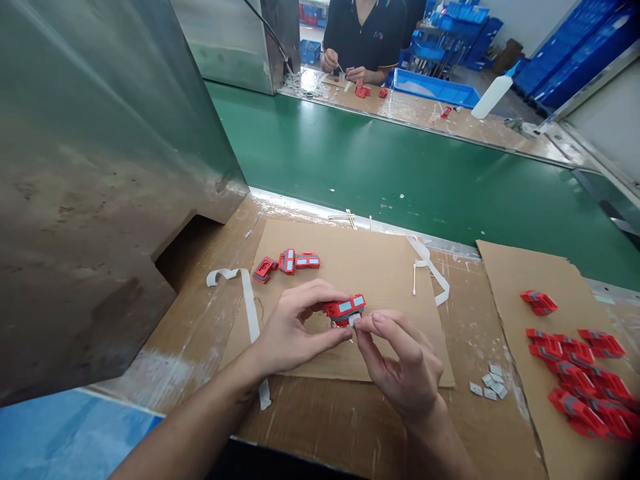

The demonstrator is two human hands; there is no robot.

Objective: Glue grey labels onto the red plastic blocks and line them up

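Over the cardboard sheet (380, 267), my left hand (300, 327) grips a red toy vehicle part (345, 308) with light-blue windows between thumb and fingers. My right hand (400, 353) pinches a small white ribbed piece (354, 319) against the lower right side of that red part. Behind my left hand, three similar red parts (287, 261) lie in a row on the cardboard. Several small pale tiles (494, 383) rest on the wooden table to the right of my right hand.
Several red parts (575, 377) lie on a second cardboard sheet (505, 280) at right. White tape strips (250, 307) and cotton swabs (415, 279) are nearby. A metal housing (100, 167) stands left. Beyond the green belt (400, 160), a person (365, 40) works near a white bottle (493, 97).
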